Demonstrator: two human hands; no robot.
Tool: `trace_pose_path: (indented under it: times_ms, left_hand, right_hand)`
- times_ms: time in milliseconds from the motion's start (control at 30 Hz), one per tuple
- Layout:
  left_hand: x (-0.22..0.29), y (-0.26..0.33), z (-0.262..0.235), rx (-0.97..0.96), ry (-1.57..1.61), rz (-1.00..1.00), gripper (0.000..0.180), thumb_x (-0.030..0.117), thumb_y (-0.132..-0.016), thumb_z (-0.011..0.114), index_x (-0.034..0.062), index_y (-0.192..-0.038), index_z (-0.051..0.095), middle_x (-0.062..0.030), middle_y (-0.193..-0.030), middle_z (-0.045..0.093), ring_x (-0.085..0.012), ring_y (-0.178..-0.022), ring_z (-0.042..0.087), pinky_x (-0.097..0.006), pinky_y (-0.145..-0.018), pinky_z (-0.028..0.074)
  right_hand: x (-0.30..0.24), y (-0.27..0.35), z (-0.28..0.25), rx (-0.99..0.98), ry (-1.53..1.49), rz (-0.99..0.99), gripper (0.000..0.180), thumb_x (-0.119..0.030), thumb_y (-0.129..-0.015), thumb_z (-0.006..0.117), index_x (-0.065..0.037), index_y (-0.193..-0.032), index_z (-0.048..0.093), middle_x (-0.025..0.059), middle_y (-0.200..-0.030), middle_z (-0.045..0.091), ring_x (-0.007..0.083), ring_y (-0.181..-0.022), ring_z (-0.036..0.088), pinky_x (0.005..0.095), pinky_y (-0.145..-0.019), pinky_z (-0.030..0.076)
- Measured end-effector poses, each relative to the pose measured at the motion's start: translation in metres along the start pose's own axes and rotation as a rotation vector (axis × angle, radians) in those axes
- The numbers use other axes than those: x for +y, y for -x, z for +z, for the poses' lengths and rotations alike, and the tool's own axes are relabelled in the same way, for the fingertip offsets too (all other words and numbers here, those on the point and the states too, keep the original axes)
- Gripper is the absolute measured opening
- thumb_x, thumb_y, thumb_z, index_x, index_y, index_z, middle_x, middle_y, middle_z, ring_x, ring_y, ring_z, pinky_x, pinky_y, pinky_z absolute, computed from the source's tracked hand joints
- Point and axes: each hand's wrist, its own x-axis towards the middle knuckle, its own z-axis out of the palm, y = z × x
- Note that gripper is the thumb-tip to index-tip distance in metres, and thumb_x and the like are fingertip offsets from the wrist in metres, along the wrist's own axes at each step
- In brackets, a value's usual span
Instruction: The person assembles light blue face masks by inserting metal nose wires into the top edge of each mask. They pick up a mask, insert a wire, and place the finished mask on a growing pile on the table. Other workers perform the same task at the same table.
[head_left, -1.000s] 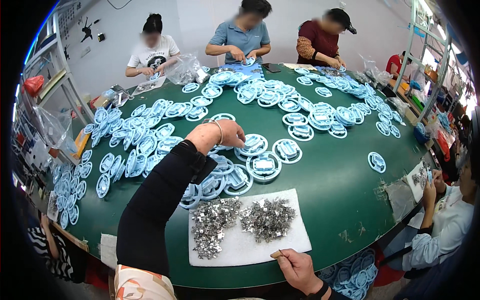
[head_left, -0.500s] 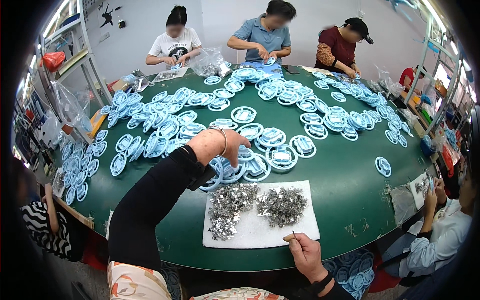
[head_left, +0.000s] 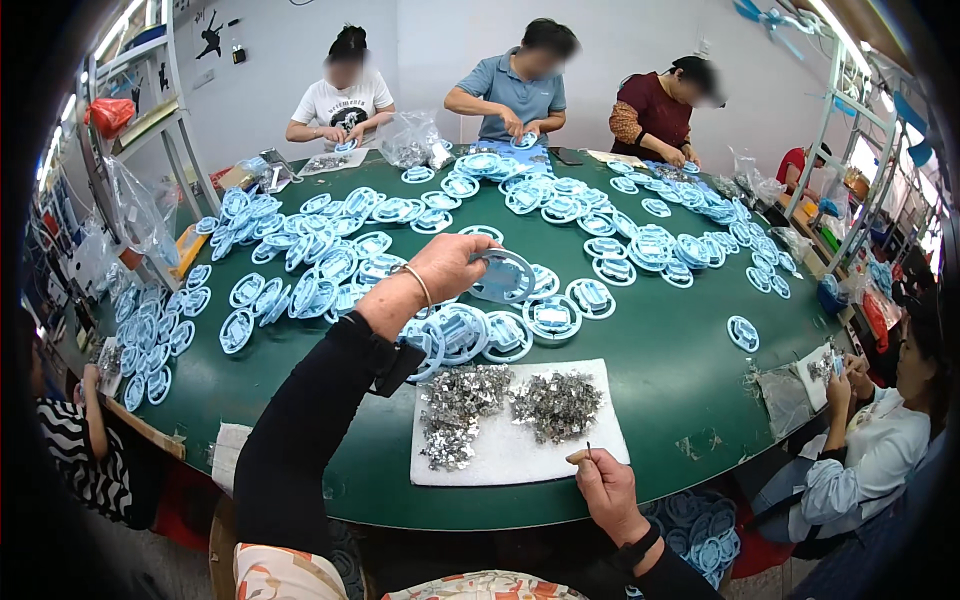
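My left hand [head_left: 452, 262] is closed on the edge of a light-blue round plastic part [head_left: 506, 278], a ring with a raised middle, held tilted above more of the same parts. Close to the table's front edge, my right hand [head_left: 610, 495] pinches a thin dark stick-like tool [head_left: 588, 448] whose tip points up; most of it is hidden in the fingers. A tan cover sits on a fingertip of that hand. In front of it lies a white foam pad [head_left: 520, 468] bearing two heaps of small silvery metal pieces [head_left: 458, 405].
Many blue round parts [head_left: 335, 265] spread over the green table [head_left: 690, 400], with one lying apart [head_left: 742, 333] at the right. Co-workers sit around the far side and both ends. Metal racks [head_left: 165, 100] stand left and right. More blue parts [head_left: 700, 530] lie below the table edge.
My left hand has taken hold of a blue round part and lifted it off the pile. My right hand stays near the pad with the thin tool. The view has shifted slightly.
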Motion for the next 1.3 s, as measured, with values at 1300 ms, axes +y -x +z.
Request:
trace_pose_path:
  times_ms: [1300]
  left_hand:
    - [0.101,0.272,0.124,-0.022,1.417,-0.519,0.037,0.016,-0.106,0.055,-0.0003,-0.139,0.05,-0.0093,-0.116,0.067,-0.0156,-0.101,0.07,-0.03,-0.087,0.061]
  right_hand:
    - [-0.024,0.036,0.006,-0.197,-0.624,0.55,0.026,-0.026,-0.105,0.062,-0.004,-0.119,0.059,-0.0007,-0.082,0.064,0.0025,-0.058,0.052,0.0158,-0.05,0.035]
